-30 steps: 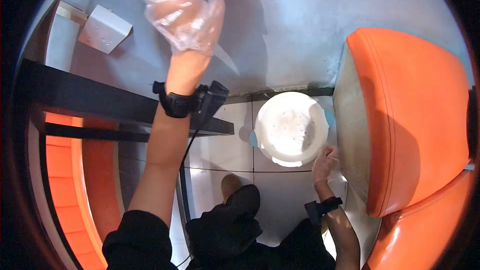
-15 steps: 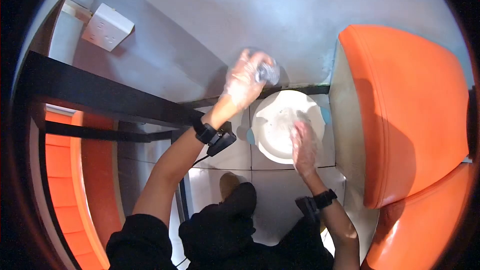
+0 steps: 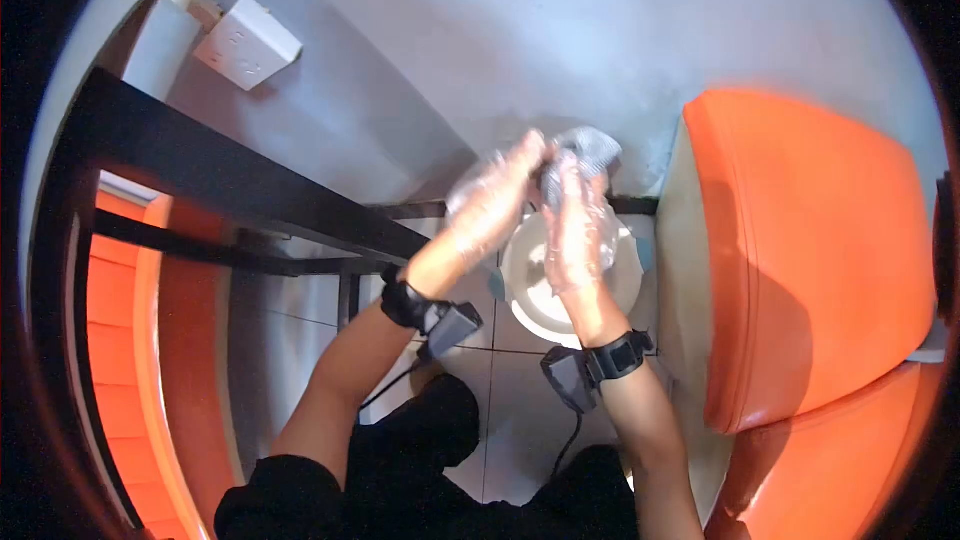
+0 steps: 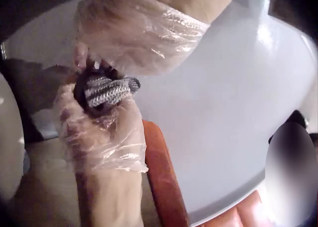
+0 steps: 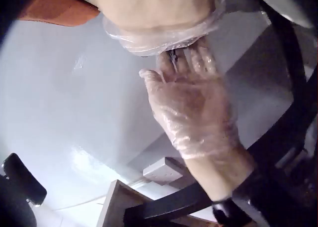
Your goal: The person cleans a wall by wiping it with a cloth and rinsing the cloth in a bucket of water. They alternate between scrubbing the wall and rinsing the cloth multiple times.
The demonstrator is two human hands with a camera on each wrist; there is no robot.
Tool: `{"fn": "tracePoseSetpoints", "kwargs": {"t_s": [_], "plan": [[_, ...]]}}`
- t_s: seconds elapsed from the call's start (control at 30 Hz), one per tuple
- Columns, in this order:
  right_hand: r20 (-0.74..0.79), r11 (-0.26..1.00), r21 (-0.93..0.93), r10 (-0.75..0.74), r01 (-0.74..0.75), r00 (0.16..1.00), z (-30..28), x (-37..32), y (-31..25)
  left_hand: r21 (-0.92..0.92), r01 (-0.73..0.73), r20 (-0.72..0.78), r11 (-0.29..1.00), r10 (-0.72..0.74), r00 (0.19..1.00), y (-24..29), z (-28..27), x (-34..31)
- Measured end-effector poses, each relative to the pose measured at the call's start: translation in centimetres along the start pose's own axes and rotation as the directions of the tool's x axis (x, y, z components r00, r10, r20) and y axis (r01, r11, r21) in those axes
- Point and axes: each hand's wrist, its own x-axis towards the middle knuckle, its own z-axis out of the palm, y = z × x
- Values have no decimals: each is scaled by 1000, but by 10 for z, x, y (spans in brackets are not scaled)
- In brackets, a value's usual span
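Note:
The right hand (image 3: 578,240), in a clear plastic glove, grips a grey mesh cloth (image 3: 592,147) above the white basin (image 3: 522,306). In the left wrist view the fingers of the right hand (image 4: 102,132) curl round the cloth (image 4: 107,92), which is bunched and striped grey. Close beside it is the gloved left hand (image 3: 495,195), palm facing the right hand. The right wrist view shows the left hand (image 5: 194,102) with its fingers fairly straight, their tips partly hidden behind the right hand (image 5: 164,18), next to a small dark piece.
A black table frame (image 3: 230,175) runs along the left, with a white socket box (image 3: 248,43) on the grey wall behind it. An orange padded seat (image 3: 810,260) stands at the right. Tiled floor (image 3: 520,420) lies below the hands.
The left hand came down from the wall with the cloth, and the right hand rose from near the basin to meet it. The cloth is now in the right hand.

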Motion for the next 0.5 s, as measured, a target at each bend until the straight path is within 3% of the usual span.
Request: {"fn": "tracePoseSetpoints", "kwargs": {"t_s": [0.03,0.1,0.13,0.17,0.23,0.27,0.33,0.37,0.43,0.47,0.5], "plan": [[-123,997,-66,40,-48,992,-6,3,3,91,-25,53,996,20,998,0,0,-1],[-116,972,-232,-69,40,991,-26,11,14,82,-152,9,985,152,988,1,3,-9],[-122,936,-343,-128,79,984,-30,12,15,65,-174,-66,982,179,982,2,-2,-7],[-173,832,-532,-289,158,942,-38,23,23,18,-230,-172,973,229,958,4,-6,-6],[-139,677,-700,-442,228,886,5,11,-31,-160,-320,-359,934,248,900,1,-19,-6],[-101,653,-690,-512,311,853,23,12,-50,-161,-324,-362,932,250,898,-3,-25,-6],[150,231,-827,-788,513,597,54,22,-75,-383,-312,-434,869,128,891,-7,-37,-8],[246,162,-784,-805,599,540,73,19,-86,-422,-299,-440,856,95,893,-10,-41,-10],[488,-155,-666,-830,730,269,94,23,-107,-461,-276,-431,844,59,900,-7,-42,-15],[542,-298,-675,-821,675,180,110,37,-108,-460,-278,-439,843,56,897,-5,-43,-17],[541,-292,-672,-821,681,182,122,56,-103,-456,-281,-447,844,55,893,-3,-44,-18]]}}
